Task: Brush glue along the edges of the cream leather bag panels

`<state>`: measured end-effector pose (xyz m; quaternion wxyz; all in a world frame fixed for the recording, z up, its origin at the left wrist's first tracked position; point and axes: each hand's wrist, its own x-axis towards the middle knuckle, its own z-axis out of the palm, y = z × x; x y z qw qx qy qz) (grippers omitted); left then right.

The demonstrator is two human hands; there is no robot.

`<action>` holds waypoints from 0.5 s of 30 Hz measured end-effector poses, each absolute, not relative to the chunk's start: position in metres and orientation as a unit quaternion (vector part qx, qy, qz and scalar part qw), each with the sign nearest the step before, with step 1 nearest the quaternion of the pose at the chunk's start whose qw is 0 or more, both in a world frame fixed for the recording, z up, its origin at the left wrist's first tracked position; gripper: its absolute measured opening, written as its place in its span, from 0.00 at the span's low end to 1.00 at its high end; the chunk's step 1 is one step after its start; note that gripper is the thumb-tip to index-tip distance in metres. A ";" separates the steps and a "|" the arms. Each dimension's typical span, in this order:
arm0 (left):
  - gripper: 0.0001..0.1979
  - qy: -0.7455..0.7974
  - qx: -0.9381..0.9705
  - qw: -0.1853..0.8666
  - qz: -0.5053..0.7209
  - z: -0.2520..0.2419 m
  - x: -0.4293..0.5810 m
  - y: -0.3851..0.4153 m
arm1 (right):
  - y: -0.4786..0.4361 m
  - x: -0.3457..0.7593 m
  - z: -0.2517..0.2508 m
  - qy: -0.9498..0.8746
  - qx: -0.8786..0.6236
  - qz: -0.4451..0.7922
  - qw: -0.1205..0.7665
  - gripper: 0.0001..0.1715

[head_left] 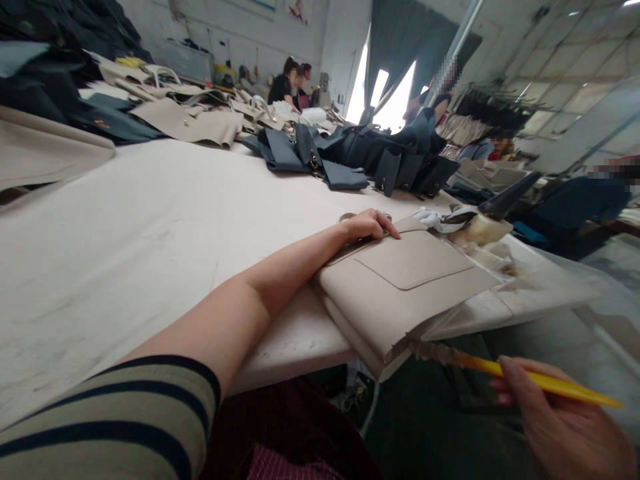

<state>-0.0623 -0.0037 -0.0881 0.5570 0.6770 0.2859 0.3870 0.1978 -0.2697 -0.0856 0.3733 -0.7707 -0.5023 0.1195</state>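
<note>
A beige leather-like bag point(385, 293), with a stitched pocket outline on its face, lies on the white table and juts past the front edge. My left hand point(367, 227) grips its far edge, the index finger stretched onto the face and the other fingers bent. In my right hand point(570, 423), below the table edge, is a glue brush point(483, 365) with a yellow handle. Its caked tip touches or nearly touches the near lower edge of the bag; exactly where they meet is hard to make out.
Dark blue bag parts point(320, 160) with gold fittings are heaped across the table point(150, 220). Beige pieces point(190, 120) lie at the far left. A glue-crusted container point(485, 233) stands right of the bag. Several people point(285, 87) work farther back.
</note>
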 end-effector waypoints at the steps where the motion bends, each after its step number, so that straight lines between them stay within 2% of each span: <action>1: 0.26 0.292 0.677 0.556 0.384 -0.088 -0.062 -0.003 | -0.263 0.196 -0.081 -0.501 -0.770 0.089 0.385 0.35; 5: 0.26 0.300 0.676 0.557 0.377 -0.089 -0.062 -0.003 | -0.252 0.193 -0.072 -0.486 -0.775 0.055 0.400 0.34; 9: 0.26 0.288 0.676 0.565 0.376 -0.089 -0.063 -0.002 | -0.278 0.196 -0.091 -0.490 -0.786 0.112 0.360 0.40; 12: 0.26 0.284 0.680 0.564 0.372 -0.090 -0.063 -0.001 | -0.295 0.202 -0.109 -0.503 -0.785 0.141 0.334 0.40; 15: 0.27 0.280 0.686 0.560 0.371 -0.092 -0.063 0.003 | -0.296 0.206 -0.115 -0.492 -0.776 0.124 0.375 0.38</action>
